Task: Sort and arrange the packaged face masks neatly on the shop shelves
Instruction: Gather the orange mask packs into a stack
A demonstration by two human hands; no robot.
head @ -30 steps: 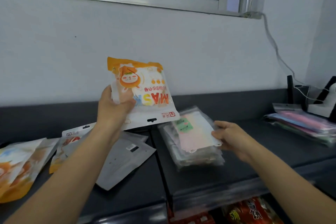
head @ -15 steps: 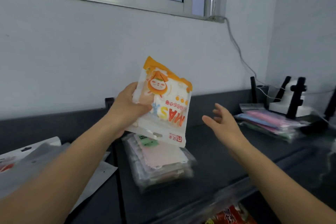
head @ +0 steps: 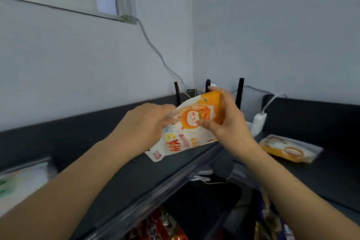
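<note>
Orange mask packet (head: 187,132) is held in the air by both hands, up and to the left of a matching packet (head: 290,150) that lies flat on the dark shelf (head: 321,171). The left hand (head: 144,122) grips its left edge, and the right hand (head: 228,121) pinches its orange end, thumb on the printed face. Its long axis runs diagonally, with the white hang-tab end at lower left and the orange end at upper right. This looks like a carry to its own kind. Next it likely needs levelling and laying squarely on the matching packet.

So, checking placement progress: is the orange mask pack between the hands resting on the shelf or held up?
Held up, tilted: the left hand and right hand both grip the orange mask pack above the dark shelf.
</note>
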